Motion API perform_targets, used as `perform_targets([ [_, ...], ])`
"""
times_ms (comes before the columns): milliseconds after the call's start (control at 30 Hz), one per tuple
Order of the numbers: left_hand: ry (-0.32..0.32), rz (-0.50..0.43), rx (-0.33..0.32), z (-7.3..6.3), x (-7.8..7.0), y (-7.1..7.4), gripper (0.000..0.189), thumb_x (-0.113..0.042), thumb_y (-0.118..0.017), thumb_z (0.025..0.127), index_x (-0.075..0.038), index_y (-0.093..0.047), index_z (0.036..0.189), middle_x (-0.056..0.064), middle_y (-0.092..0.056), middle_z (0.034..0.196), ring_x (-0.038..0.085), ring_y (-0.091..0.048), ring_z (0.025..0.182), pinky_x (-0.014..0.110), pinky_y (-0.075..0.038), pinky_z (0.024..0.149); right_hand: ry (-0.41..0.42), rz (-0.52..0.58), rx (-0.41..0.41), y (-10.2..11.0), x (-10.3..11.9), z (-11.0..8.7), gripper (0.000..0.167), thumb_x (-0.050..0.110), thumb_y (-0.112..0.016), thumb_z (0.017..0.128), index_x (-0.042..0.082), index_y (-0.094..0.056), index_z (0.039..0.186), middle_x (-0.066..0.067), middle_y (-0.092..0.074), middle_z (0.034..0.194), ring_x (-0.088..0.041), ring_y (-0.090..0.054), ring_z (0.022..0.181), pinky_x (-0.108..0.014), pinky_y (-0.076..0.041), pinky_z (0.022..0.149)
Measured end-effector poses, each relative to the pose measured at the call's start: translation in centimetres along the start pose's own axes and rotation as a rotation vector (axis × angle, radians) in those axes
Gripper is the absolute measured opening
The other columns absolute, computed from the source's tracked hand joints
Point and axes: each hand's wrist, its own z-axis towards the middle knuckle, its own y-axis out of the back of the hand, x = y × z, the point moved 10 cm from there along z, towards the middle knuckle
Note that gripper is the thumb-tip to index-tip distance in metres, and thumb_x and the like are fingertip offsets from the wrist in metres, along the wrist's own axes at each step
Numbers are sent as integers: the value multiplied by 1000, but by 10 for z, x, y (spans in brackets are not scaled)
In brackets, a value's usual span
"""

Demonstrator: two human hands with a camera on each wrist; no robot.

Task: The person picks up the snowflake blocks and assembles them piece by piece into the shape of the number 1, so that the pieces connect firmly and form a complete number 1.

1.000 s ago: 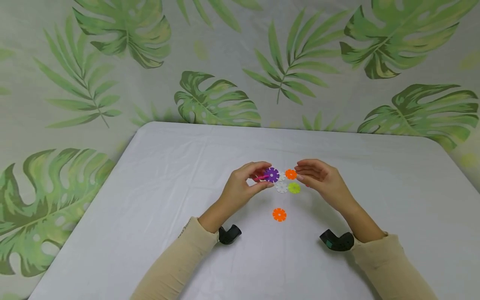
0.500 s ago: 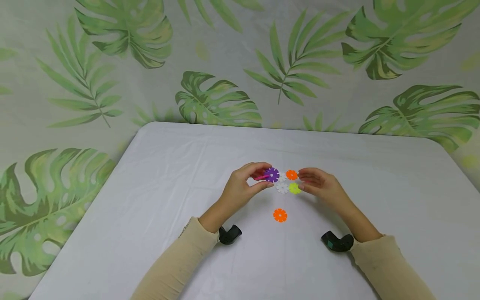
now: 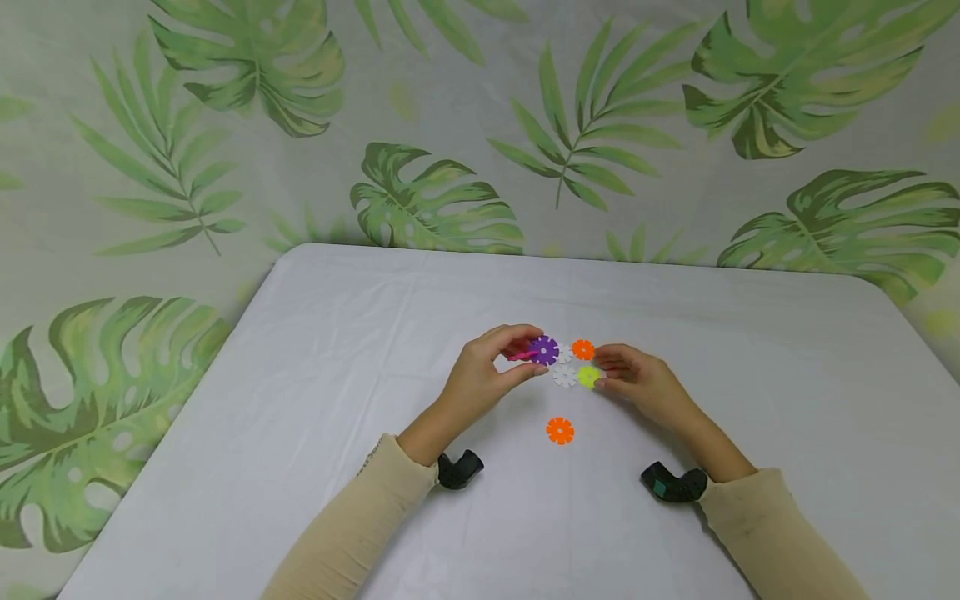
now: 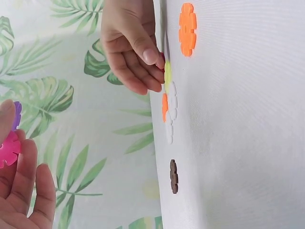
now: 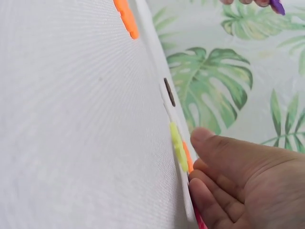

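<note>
My left hand point(image 3: 487, 362) pinches a purple notched plastic disc point(image 3: 543, 351) with a pink notched disc point(image 4: 8, 150) joined to it, raised above the table. To the right, my right hand point(image 3: 643, 377) reaches low with fingers loosely bent and nothing visibly held. Its fingertips are beside a yellow-green disc point(image 3: 588, 377) and an orange disc point(image 3: 583, 350); whether they touch is unclear. White discs point(image 3: 564, 377) lie between the hands. Beneath the right fingers, a pinkish-red disc point(image 5: 199, 218) shows only partly.
Another orange disc point(image 3: 559, 431) lies nearer the person on the white-covered table point(image 3: 375, 350). A brown disc point(image 4: 174, 176) rests farther left, out of sight in the head view. Behind the table hangs a leaf-patterned cloth point(image 3: 435, 108).
My right hand has moved down and slightly left, toward the yellow-green disc. My left hand keeps its hold on the joined purple and pink discs, nearly still.
</note>
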Motion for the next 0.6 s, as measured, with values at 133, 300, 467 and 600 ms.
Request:
perform_targets([
  [133, -6, 6, 0, 0, 0, 0, 35, 4, -73, 70, 8, -59, 102, 17, -62, 91, 24, -59, 79, 30, -50, 73, 5, -53, -2, -2, -1, 0, 41, 14, -68, 81, 2, -54, 117, -10, -59, 108, -21, -58, 93, -32, -48, 81],
  [300, -8, 7, 0, 0, 0, 0, 35, 4, -73, 70, 8, -59, 102, 16, -62, 91, 24, -59, 79, 31, -50, 73, -4, -76, 11, -3, -2, 0, 42, 15, -68, 81, 3, -54, 119, -9, -59, 112, -20, -57, 94, -33, -47, 82],
  [467, -4, 5, 1, -1, 0, 0, 35, 4, -73, 70, 8, -59, 102, 16, -62, 91, 24, -59, 79, 33, -50, 73, -6, -118, 34, -5, -3, 2, 37, 16, -68, 82, 7, -58, 116, -6, -57, 114, -18, -55, 95, -34, -46, 83],
  [600, 7, 4, 2, -1, 1, 0, 35, 4, -73, 70, 8, -59, 102, 16, -62, 91, 24, -59, 80, 33, -50, 73, -16, -141, 58, -7, -4, 4, 32, 17, -67, 82, 9, -61, 113, -6, -55, 114, -19, -52, 97, -37, -45, 85],
])
